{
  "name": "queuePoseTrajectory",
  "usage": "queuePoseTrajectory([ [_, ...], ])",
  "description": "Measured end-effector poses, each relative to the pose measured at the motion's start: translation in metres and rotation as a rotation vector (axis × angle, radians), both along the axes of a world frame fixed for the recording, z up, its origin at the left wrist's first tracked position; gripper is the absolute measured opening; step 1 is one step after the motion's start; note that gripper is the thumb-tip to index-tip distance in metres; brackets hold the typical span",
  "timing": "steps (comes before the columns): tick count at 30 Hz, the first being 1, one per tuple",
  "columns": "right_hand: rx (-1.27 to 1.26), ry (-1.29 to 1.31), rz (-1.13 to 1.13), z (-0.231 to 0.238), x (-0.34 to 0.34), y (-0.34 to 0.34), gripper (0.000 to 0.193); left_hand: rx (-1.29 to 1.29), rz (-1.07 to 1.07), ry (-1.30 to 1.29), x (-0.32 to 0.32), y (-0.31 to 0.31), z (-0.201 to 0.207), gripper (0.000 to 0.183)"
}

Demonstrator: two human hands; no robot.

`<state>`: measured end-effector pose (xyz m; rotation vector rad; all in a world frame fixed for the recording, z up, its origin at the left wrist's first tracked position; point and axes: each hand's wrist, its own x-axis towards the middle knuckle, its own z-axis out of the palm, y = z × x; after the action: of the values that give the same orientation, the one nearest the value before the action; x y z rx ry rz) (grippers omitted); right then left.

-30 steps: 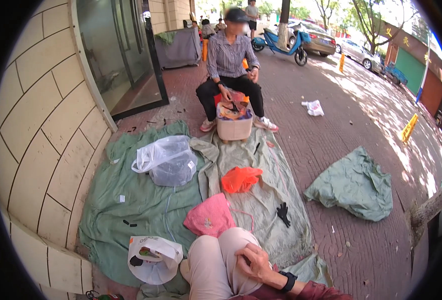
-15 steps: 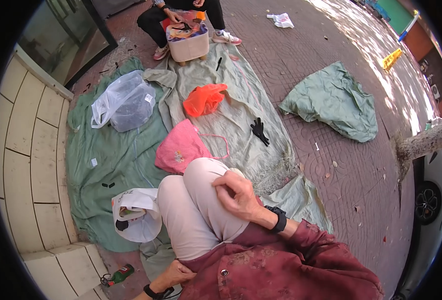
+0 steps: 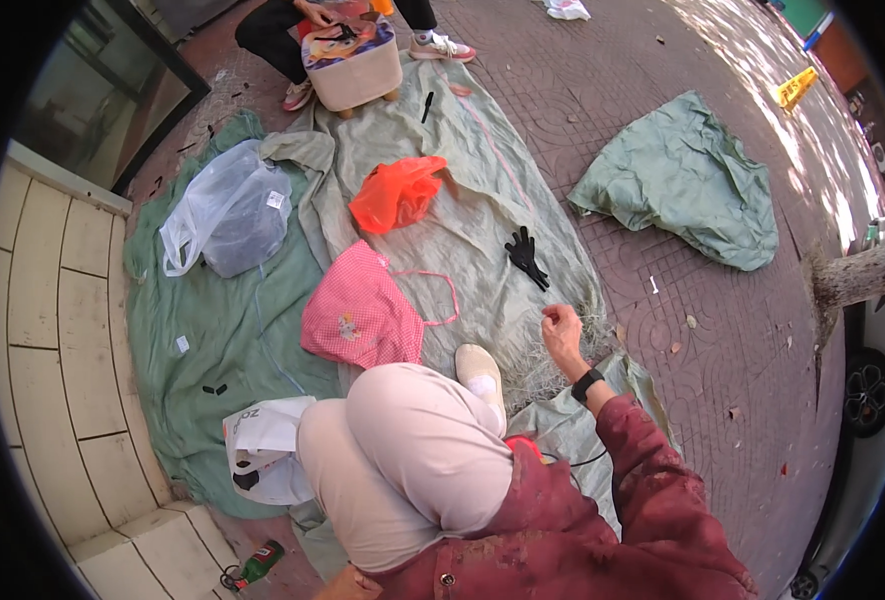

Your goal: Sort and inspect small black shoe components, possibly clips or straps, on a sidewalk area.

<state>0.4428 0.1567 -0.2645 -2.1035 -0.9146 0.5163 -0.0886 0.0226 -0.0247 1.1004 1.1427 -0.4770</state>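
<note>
Counting from the head view: two green sheets in all, one big pale green woven tarp point(image 3: 483, 180) spread flat and one crumpled green tarp bundle point(image 3: 688, 180) lying well apart on the paving. On the spread one there's one orange plastic bag point(image 3: 398, 192), one pink checked cloth bag with a thin strap point(image 3: 363, 315), one clear plastic bag stuffed with something dark point(image 3: 228, 212) and one black work glove point(image 3: 526, 255). One white printed plastic bag point(image 3: 263, 445) sits by the knee, and one green bottle point(image 3: 258, 565) lies on the ground near the tiled step.

The right hand point(image 3: 563, 328) is raised over the frayed edge of the spread tarp, fingers curled and pinched together; looks like a thin bit of fibre is in there, but I can't tell for sure. It's near the glove, not touching. A black wristband point(image 3: 588, 385) is on that wrist. The left hand point(image 3: 348, 583) barely pokes in at the bottom edge, can't tell its grip.

One other person sits at the far end behind a cream stool-like box point(image 3: 355, 70).

Ground is reddish patterned brick paving point(image 3: 653, 60), outdoors, with a beige tiled wall point(image 3: 58, 330) on the left and a tree trunk point(image 3: 858, 280) on the right.
</note>
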Motion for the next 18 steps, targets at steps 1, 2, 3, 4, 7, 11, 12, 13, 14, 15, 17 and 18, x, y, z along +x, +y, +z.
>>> queuePoseTrajectory([
  [1, -0.008, 0.005, -0.005, -0.010, 0.006, 0.003, 0.017, -0.011, -0.011, 0.003, 0.002, 0.006, -0.003, 0.029],
  [2, 0.000, -0.081, 0.013, -0.021, 0.012, 0.005, 0.018, -0.022, -0.023, 0.004, 0.004, 0.013, -0.006, 0.029],
  [3, 0.009, -0.167, 0.034, -0.028, 0.016, 0.009, 0.019, -0.032, -0.032, 0.005, 0.006, 0.019, -0.010, 0.029],
  [4, -0.042, -0.165, 0.063, -0.035, 0.020, 0.012, 0.026, -0.042, -0.041, 0.006, 0.009, 0.026, -0.015, 0.029],
  [7, -0.029, -0.240, 0.084, -0.051, 0.023, 0.025, 0.034, -0.078, -0.069, 0.006, 0.015, 0.044, -0.030, 0.028],
  [11, -0.049, -0.192, 0.112, -0.057, 0.020, 0.053, 0.040, -0.105, -0.090, 0.015, 0.016, 0.059, -0.042, 0.028],
  [12, -0.029, -0.228, 0.130, -0.061, 0.023, 0.058, 0.043, -0.117, -0.098, 0.014, 0.018, 0.063, -0.046, 0.028],
  [13, -0.007, -0.264, 0.150, -0.065, 0.024, 0.062, 0.047, -0.127, -0.106, 0.013, 0.019, 0.067, -0.050, 0.028],
  [14, -0.013, -0.261, 0.150, -0.068, 0.025, 0.065, 0.047, -0.137, -0.112, 0.013, 0.019, 0.070, -0.054, 0.028],
  [15, -0.060, -0.275, 0.140, -0.071, 0.024, 0.069, 0.049, -0.146, -0.118, 0.013, 0.020, 0.073, -0.057, 0.028],
  [17, -0.109, -0.285, 0.133, -0.075, 0.023, 0.080, 0.052, -0.161, -0.127, 0.014, 0.021, 0.079, -0.062, 0.028],
  [18, -0.163, -0.320, 0.115, -0.078, 0.023, 0.084, 0.053, -0.172, -0.132, 0.015, 0.021, 0.080, -0.063, 0.028],
])
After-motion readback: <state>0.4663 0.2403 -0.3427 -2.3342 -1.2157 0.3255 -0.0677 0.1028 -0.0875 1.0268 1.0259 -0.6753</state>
